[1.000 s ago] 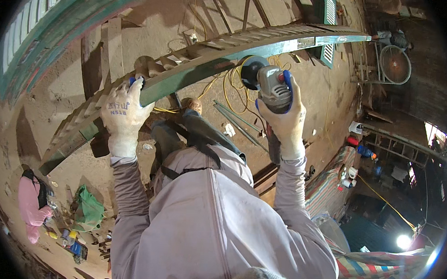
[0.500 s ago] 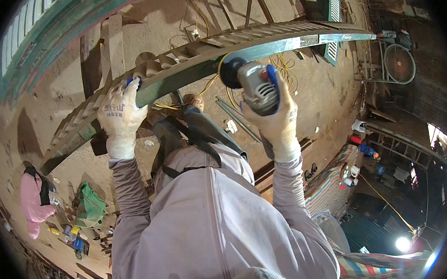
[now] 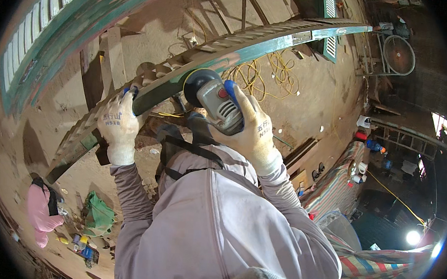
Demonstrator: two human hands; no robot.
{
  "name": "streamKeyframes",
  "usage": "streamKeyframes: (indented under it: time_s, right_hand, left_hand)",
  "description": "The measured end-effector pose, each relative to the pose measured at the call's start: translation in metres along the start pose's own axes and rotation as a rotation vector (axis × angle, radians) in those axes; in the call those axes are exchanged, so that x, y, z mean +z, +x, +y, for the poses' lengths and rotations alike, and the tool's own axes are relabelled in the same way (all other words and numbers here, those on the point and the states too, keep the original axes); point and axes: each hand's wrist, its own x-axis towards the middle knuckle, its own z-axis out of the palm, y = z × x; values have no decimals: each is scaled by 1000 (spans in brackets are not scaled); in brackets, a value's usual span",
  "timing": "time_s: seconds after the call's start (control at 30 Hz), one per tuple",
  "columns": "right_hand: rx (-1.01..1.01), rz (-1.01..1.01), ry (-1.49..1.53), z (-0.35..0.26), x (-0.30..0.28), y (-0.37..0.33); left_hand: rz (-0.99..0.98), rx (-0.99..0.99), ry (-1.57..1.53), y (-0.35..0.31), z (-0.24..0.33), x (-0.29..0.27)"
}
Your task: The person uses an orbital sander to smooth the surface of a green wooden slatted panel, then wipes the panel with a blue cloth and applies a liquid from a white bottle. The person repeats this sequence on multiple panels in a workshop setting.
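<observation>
A long slatted wooden shutter (image 3: 259, 50) with worn green paint stands on edge, crossing in front of me from lower left to upper right. My left hand (image 3: 119, 123), in a cream glove with blue fingertips, is closed over its near edge. In my gloved right hand (image 3: 252, 128) is a grey angle grinder (image 3: 220, 104), gripped round its body. The grinder's round dark disc (image 3: 198, 84) lies against the shutter's edge, to the right of my left hand. Bare brownish wood shows along part of that edge.
Another green shutter frame (image 3: 50, 47) leans at the upper left. Yellow cable (image 3: 253, 77) lies coiled on the floor beyond the grinder. A round fan (image 3: 398, 55) stands far right, and a striped sheet (image 3: 333, 189) covers something nearer. Pink cloth (image 3: 42, 213) and a green bag (image 3: 98, 213) lie lower left.
My right hand has moved left and slightly down with the grinder, bringing the disc along the shutter's edge closer to my left hand. The left hand keeps its hold.
</observation>
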Motion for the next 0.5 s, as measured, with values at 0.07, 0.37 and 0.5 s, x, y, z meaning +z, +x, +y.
streamKeyframes:
  time_s: [0.07,0.37,0.5]
  right_hand:
    - [10,16,-28,6,-4,5]
    - [77,206,57,44,-32,19]
    - [4,8,-21,5,-17,9]
  left_hand:
    - [-5,-13,-26,1,7,-10]
    - [-17,-36,-68,8,16,-23]
    - [-43,-48,-66,6,12,-17]
